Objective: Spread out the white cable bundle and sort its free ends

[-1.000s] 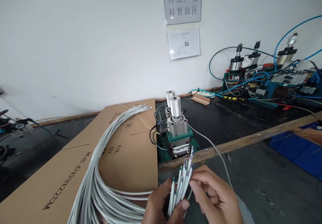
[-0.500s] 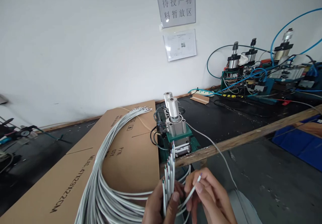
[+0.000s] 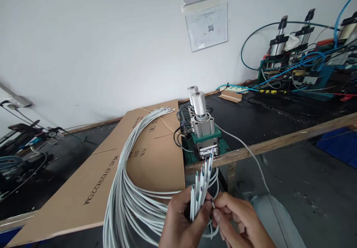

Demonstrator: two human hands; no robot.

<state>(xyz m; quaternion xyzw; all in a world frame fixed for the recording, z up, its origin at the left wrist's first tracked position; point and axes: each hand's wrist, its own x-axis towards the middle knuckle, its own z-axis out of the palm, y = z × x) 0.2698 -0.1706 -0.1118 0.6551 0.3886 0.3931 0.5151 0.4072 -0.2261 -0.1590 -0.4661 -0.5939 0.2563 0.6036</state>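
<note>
My left hand [image 3: 184, 218] is wrapped round a bunch of white cables [image 3: 201, 184], whose cut ends point up and show small coloured wires. Close beside it on the right, my right hand [image 3: 237, 218] pinches the tip of one white cable [image 3: 213, 204] between thumb and fingers. A large looped bundle of white cables [image 3: 122, 192] lies on the cardboard sheet [image 3: 158, 166] and runs toward my hands. Beyond the hands, a small pneumatic machine [image 3: 205, 129] with two knurled silver knobs stands at the bench edge.
The black bench [image 3: 264, 121] has a wooden front edge. On its right are more pneumatic machines [image 3: 279, 51] with blue hoses, a power strip [image 3: 234, 89] and a small cardboard piece [image 3: 230, 96]. A gauge and hoses [image 3: 52, 133] are at the left.
The view has shifted, so the bench machine appears higher and further right. My right hand has brought the single cable's tip down and closer to the bunch in my left hand.
</note>
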